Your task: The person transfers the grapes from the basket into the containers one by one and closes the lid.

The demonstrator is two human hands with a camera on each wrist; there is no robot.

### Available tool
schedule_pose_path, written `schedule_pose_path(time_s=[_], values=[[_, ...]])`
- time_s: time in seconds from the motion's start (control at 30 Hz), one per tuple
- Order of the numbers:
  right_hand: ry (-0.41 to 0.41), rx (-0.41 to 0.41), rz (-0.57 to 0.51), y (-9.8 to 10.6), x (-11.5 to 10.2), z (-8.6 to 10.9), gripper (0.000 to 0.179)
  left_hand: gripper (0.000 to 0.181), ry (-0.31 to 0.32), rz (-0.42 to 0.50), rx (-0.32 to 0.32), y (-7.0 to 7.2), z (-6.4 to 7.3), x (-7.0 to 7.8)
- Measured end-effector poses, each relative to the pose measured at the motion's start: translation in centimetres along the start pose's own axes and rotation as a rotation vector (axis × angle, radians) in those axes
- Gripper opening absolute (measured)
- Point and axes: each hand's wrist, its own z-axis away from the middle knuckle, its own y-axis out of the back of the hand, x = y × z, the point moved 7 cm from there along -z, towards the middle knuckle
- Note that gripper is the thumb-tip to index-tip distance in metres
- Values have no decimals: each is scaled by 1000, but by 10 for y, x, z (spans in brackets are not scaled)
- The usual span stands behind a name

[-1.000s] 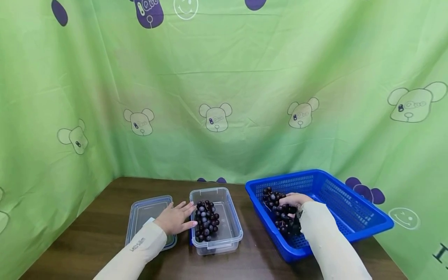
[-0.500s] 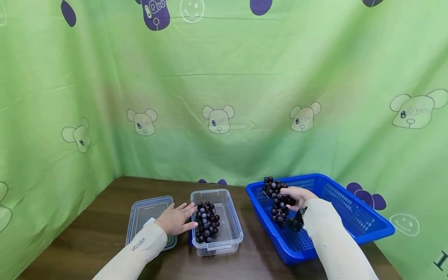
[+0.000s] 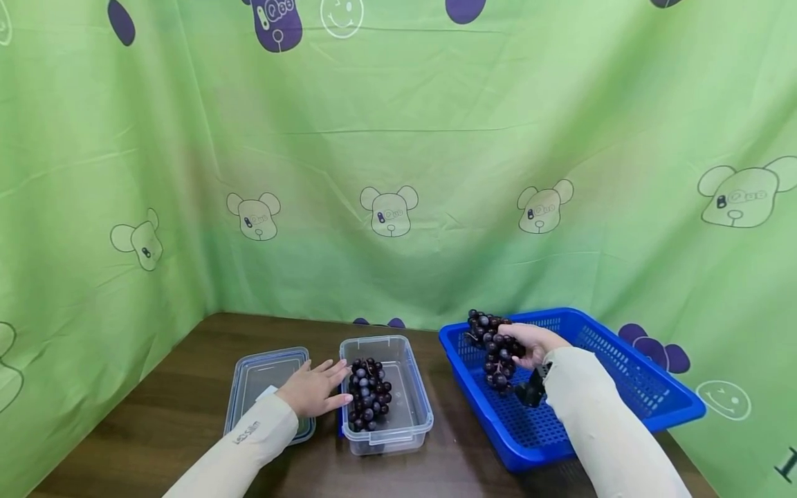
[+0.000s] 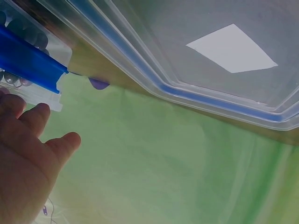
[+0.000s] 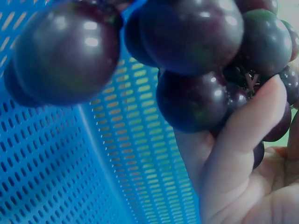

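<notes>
My right hand (image 3: 529, 342) grips a bunch of dark purple grapes (image 3: 500, 360) over the left part of the blue basket (image 3: 526, 449). In the right wrist view the thumb and fingers curl round the grapes (image 5: 194, 100), and the slotted basket wall (image 5: 149, 154) shows behind. My left hand (image 3: 313, 389) has its fingers spread, fingertips at the left rim of a clear plastic container (image 3: 407, 436). Inside that container, along its left side, lies another bunch of grapes (image 3: 367, 395). The left wrist view shows the hand (image 4: 32, 149) beside the container's blue clip (image 4: 28, 58).
A clear lid (image 3: 264, 373) with a blue seal lies on the brown table (image 3: 199, 387), partly under the left forearm. A white patch (image 4: 233, 49) shows on it. The green printed curtain (image 3: 386, 152) hangs behind and along the sides.
The right hand has lifted the grape bunch higher over the basket, and the grapes hang more freely now. The left hand stays at the container's rim.
</notes>
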Motion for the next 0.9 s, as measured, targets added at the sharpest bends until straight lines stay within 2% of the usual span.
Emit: schedule_pose_path(time_s=[0.23,0.4,0.9], values=[[12,34,40,-9,-11,3,6,60,-5,6,-8,0,1,0],[42,58,20,-17,-18,3,10,60,-6,-5,-9,1,3,-2],[62,10,-16,-61,-38,-7,13,61,-4,-20,-21,1,0,2]])
